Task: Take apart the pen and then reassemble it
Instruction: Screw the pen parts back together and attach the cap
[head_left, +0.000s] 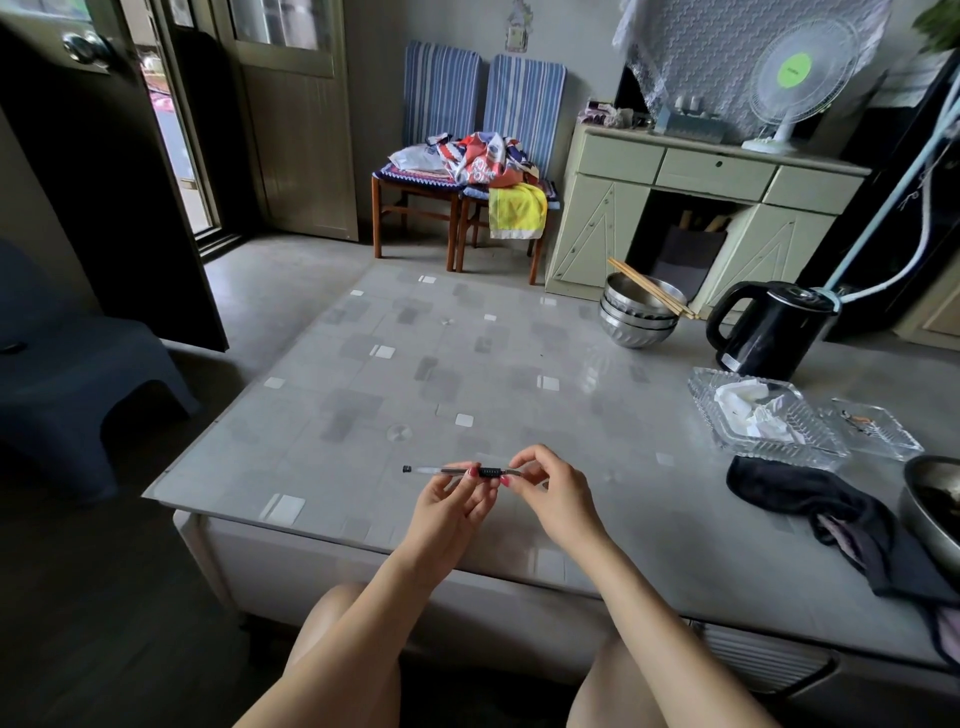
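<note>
A slim pen (441, 471) with a clear barrel, a black end plug on its left and a black ribbed grip lies level in the air, just above the front of the grey table (467, 364). My left hand (454, 506) pinches the barrel right beside the ribbed grip. My right hand (550, 491) pinches the tip end to the right of the grip; its fingers hide the tip itself. Both hands hold the same pen, and the barrel's left half sticks out free.
To the right stand stacked steel bowls (636, 317) with chopsticks, a black kettle (769, 332), two glass dishes (763, 415), a dark cloth (810, 504) and another steel bowl (935, 509). A dark plastic chair (78, 364) sits left of the table.
</note>
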